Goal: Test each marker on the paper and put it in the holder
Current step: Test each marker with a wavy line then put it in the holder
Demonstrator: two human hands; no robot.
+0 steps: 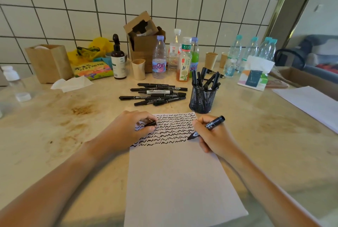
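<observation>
Right-hand grip (212, 135) is clamped on marker (210, 126), tip on paper (179, 181) near the right edge. Cap (150, 123) is pinched in left-hand grip (128, 130). Holder (203, 97) is placed beyond.

At twelve o'clock we see an open cardboard box (144, 44) against the tiled wall (54, 7), with plastic bottles (159, 58) crowded just beside it. Toward ten o'clock stand a brown paper bag (48, 62), a yellow plastic bag (95, 49) and a dark spray bottle (118, 60). At two o'clock sits a tissue pack (255, 77).
</observation>
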